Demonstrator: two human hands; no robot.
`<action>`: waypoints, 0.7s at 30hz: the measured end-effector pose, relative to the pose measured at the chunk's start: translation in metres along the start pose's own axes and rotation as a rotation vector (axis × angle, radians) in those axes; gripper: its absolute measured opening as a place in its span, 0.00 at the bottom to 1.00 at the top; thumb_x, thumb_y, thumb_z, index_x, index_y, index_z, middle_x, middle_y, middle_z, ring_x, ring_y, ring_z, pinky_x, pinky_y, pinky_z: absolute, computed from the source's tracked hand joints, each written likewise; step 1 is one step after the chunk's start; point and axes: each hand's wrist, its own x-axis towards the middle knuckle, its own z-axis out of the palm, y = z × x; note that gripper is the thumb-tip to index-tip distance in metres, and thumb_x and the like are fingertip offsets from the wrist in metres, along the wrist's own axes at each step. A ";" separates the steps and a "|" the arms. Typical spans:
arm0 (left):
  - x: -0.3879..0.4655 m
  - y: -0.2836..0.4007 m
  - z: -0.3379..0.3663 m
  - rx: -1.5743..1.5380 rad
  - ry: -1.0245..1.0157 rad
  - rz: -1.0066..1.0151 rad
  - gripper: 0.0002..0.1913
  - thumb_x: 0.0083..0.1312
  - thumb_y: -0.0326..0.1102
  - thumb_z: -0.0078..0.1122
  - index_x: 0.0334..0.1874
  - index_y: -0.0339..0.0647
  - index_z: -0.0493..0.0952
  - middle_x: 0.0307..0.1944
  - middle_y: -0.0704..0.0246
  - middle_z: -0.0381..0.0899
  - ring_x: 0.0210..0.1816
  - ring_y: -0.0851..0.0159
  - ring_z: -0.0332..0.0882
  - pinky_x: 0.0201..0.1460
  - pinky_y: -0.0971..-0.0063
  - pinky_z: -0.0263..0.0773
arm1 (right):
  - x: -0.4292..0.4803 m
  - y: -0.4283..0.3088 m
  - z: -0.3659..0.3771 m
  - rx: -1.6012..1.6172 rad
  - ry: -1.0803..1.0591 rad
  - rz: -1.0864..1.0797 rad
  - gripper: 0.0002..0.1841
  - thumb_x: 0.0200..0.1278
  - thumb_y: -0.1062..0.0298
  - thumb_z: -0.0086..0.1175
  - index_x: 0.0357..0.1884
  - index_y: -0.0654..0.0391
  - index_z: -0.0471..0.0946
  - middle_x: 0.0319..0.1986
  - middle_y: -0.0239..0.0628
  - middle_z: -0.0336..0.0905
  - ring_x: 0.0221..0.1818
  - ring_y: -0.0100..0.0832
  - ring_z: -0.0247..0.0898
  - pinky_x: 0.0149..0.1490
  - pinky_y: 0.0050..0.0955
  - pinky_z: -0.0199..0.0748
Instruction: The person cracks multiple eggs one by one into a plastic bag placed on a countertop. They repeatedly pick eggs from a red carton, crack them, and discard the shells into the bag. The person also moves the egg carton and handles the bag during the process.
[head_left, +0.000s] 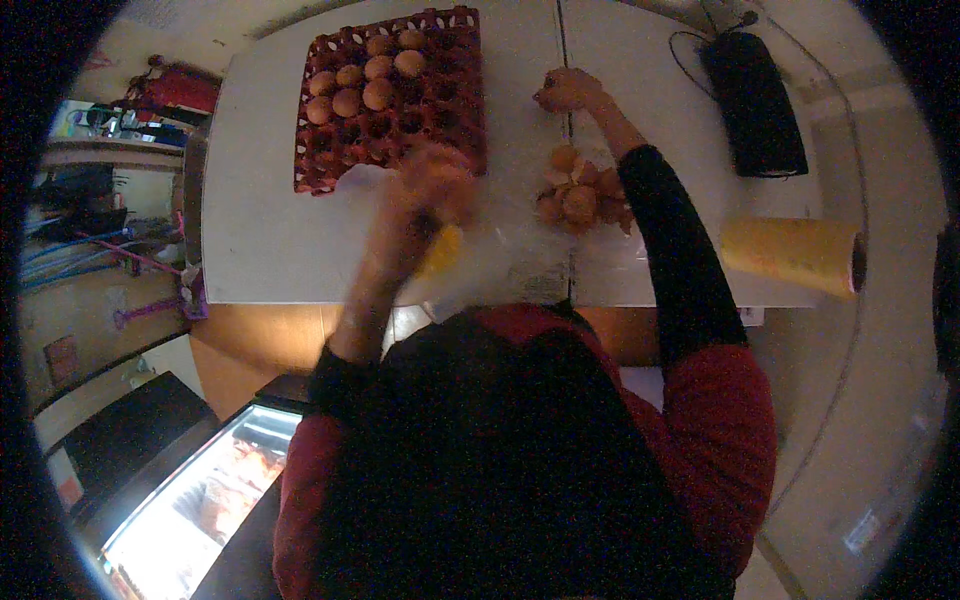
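A red egg tray (469, 97) lies on the white table, with several brown eggs (378, 94) in its upper left part. My left hand (431, 184) is blurred over the tray's near edge, and whether it grips anything cannot be made out. Just below that hand shows something yellow (442, 251), partly covered, over a pale, blurred sheet or bag. My right hand (570, 90) is curled above the table to the right of the tray; whether something is inside the fingers is unclear. Nearer to me than the right hand lies a pile of brown eggshells (580, 202), beside my right forearm.
A black box-shaped device (754, 105) with a cable stands at the back right. A yellow roll (791, 255) lies at the table's right end. Cluttered shelves (112, 154) are on the left, and a brightly lit display case (202, 502) is at the lower left.
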 end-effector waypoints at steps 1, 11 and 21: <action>-0.010 0.011 0.031 -0.759 -0.015 -0.450 0.21 0.53 0.44 0.56 0.43 0.38 0.65 0.24 0.70 0.73 0.26 0.71 0.71 0.30 0.79 0.68 | -0.005 0.013 -0.005 0.151 -0.114 0.029 0.19 0.47 0.49 0.52 0.31 0.55 0.75 0.22 0.34 0.76 0.22 0.28 0.72 0.26 0.26 0.71; -0.023 -0.084 0.131 0.065 -0.019 -0.622 0.20 0.55 0.39 0.51 0.46 0.39 0.59 0.21 0.69 0.70 0.17 0.71 0.65 0.24 0.76 0.66 | -0.167 0.054 -0.021 0.531 -0.158 -0.189 0.17 0.51 0.60 0.52 0.43 0.53 0.74 0.18 0.32 0.74 0.17 0.20 0.65 0.20 0.19 0.63; -0.041 -0.147 0.141 -0.273 0.301 -0.593 0.24 0.51 0.39 0.54 0.47 0.37 0.58 0.28 0.66 0.71 0.25 0.66 0.71 0.21 0.74 0.68 | -0.165 0.115 0.010 0.009 -0.138 0.172 0.15 0.46 0.55 0.53 0.22 0.59 0.76 0.15 0.33 0.72 0.14 0.24 0.65 0.21 0.24 0.64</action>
